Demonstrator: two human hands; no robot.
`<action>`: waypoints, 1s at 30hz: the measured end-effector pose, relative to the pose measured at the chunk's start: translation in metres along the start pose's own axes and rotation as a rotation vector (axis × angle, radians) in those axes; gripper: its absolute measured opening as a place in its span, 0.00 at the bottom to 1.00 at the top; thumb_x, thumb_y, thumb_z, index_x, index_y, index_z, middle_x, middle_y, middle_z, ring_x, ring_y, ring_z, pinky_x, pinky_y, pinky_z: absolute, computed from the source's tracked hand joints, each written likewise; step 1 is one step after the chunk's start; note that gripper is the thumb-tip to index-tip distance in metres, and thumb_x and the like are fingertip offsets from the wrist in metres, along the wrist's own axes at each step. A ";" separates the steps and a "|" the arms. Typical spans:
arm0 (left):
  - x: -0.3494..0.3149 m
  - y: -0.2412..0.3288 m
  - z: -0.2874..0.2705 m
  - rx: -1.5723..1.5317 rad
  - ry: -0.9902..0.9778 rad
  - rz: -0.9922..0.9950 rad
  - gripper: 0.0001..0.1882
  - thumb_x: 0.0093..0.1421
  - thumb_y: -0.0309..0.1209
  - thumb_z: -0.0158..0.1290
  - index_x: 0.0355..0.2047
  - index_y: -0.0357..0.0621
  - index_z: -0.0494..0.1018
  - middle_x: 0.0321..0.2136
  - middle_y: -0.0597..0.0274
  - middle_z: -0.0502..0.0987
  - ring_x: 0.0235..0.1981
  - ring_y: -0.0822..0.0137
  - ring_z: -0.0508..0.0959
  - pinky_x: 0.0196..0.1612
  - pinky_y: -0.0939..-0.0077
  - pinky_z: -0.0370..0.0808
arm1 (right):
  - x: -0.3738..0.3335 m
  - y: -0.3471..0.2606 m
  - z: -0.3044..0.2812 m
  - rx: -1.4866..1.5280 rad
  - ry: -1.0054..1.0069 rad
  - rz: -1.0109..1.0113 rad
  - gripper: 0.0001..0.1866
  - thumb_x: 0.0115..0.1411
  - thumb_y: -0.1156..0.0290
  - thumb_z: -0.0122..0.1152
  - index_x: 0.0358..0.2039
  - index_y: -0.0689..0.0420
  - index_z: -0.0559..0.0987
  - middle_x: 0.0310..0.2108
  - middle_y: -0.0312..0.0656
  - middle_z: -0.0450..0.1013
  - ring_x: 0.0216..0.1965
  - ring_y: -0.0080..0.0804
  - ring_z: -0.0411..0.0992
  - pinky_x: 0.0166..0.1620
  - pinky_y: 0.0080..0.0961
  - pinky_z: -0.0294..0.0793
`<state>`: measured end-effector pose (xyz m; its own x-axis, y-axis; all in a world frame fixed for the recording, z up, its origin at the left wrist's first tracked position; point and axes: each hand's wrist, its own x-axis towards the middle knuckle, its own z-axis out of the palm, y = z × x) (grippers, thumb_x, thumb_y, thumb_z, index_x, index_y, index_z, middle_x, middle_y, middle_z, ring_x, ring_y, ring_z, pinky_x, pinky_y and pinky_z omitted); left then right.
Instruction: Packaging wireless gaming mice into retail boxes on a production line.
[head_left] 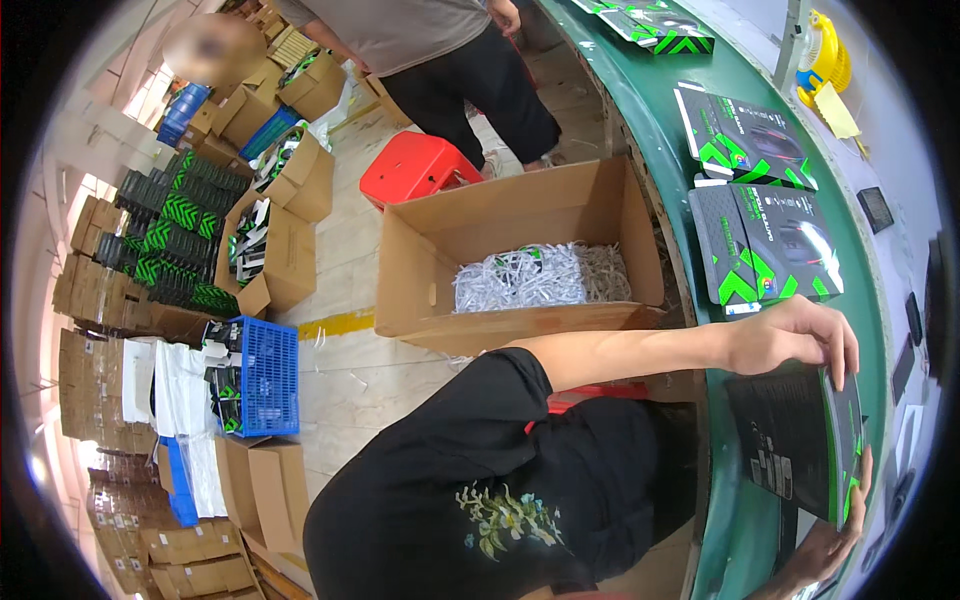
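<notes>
Box, black with green trim, is tilted up at the green bench, can't tell if it's touching the surface. Left hand has its fingers hooked over one end, right hand is gripping the opposite end, so yeah, both are holding it. Two more printed boxes lie on the bench. Right beside the bench sits a big open carton with shredded paper inside. Well away from the bench: a blue crate.
</notes>
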<state>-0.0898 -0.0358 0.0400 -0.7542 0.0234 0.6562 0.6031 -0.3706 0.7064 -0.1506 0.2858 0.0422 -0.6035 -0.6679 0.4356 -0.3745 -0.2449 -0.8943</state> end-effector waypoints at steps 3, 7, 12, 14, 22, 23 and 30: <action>0.004 0.000 -0.006 0.082 -0.006 0.027 0.06 0.50 0.28 0.55 0.27 0.39 0.76 0.39 0.56 0.77 0.42 0.63 0.76 0.50 0.68 0.69 | 0.008 -0.023 0.017 -0.310 0.045 0.055 0.22 0.66 0.59 0.41 0.54 0.55 0.72 0.64 0.57 0.55 0.64 0.49 0.56 0.64 0.48 0.57; 0.012 0.000 -0.009 0.239 -0.043 0.020 0.12 0.43 0.33 0.63 0.26 0.40 0.75 0.39 0.55 0.78 0.42 0.63 0.77 0.50 0.69 0.70 | 0.021 -0.044 0.022 -0.472 0.115 0.270 0.21 0.64 0.63 0.49 0.54 0.59 0.72 0.62 0.52 0.61 0.63 0.44 0.59 0.64 0.43 0.57; 0.011 -0.001 -0.003 0.188 -0.008 -0.045 0.12 0.42 0.28 0.61 0.27 0.39 0.73 0.39 0.56 0.76 0.41 0.64 0.76 0.49 0.70 0.70 | 0.027 -0.045 0.044 -0.608 0.166 0.230 0.21 0.64 0.67 0.47 0.55 0.63 0.71 0.62 0.50 0.62 0.61 0.42 0.62 0.63 0.38 0.59; 0.006 -0.005 0.003 0.306 0.074 -0.010 0.12 0.42 0.26 0.60 0.28 0.39 0.73 0.39 0.57 0.75 0.40 0.65 0.76 0.48 0.71 0.71 | 0.035 -0.051 0.065 -0.587 0.286 0.119 0.17 0.58 0.75 0.56 0.46 0.70 0.77 0.52 0.55 0.71 0.54 0.46 0.68 0.57 0.35 0.66; 0.002 -0.012 0.048 0.383 0.414 0.094 0.12 0.43 0.21 0.52 0.31 0.40 0.68 0.42 0.54 0.72 0.45 0.61 0.72 0.50 0.69 0.67 | 0.017 -0.010 0.060 -0.711 0.477 0.049 0.21 0.66 0.73 0.40 0.57 0.66 0.68 0.60 0.49 0.64 0.61 0.40 0.61 0.62 0.37 0.60; 0.002 -0.012 0.052 0.332 0.448 0.045 0.11 0.42 0.22 0.50 0.30 0.40 0.67 0.45 0.52 0.70 0.48 0.59 0.69 0.52 0.67 0.64 | 0.017 -0.009 0.064 -0.714 0.497 0.016 0.22 0.67 0.70 0.40 0.59 0.66 0.65 0.61 0.49 0.62 0.62 0.40 0.60 0.63 0.38 0.60; -0.014 0.001 0.037 0.027 0.226 -0.011 0.11 0.39 0.28 0.52 0.26 0.39 0.69 0.44 0.54 0.69 0.41 0.66 0.69 0.48 0.75 0.63 | 0.026 -0.023 0.115 -0.157 0.664 -0.237 0.12 0.57 0.76 0.51 0.38 0.69 0.79 0.52 0.62 0.69 0.54 0.54 0.67 0.57 0.43 0.64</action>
<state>-0.0686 -0.0019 0.0418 -0.7980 -0.1826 0.5743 0.5989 -0.3461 0.7222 -0.0763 0.1932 0.0626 -0.7754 -0.0295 0.6308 -0.6148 -0.1933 -0.7647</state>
